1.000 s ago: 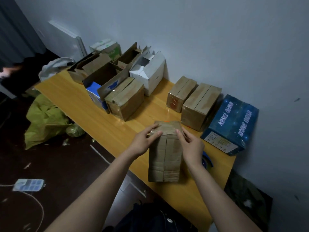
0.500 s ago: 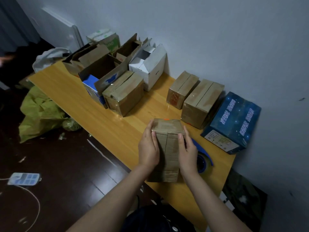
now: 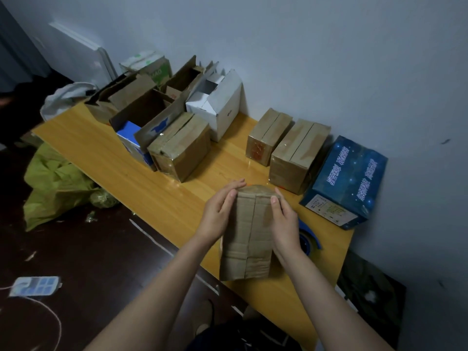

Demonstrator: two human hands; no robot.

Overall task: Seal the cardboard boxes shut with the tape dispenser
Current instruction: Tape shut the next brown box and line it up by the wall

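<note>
A small brown cardboard box (image 3: 249, 239) lies lengthwise near the front edge of the wooden table (image 3: 121, 158), its flaps closed along a centre seam. My left hand (image 3: 217, 214) presses flat against its left side, fingers reaching the far corner. On the right side, my right hand (image 3: 285, 221) presses with its thumb on the top edge. The blue tape dispenser (image 3: 310, 241) rests on the table just right of my right hand, partly hidden by it.
Closed brown boxes (image 3: 182, 145) (image 3: 268, 135) (image 3: 298, 153) and a dark blue printed box (image 3: 347, 178) line the wall side. Several open boxes (image 3: 149, 110) and a white carton (image 3: 217, 105) stand at the far left. A green bag (image 3: 55, 181) and a power strip (image 3: 35, 285) lie on the floor.
My hands moved from the far top edge of the box onto its two long sides and stay pressed there. The box has not shifted.
</note>
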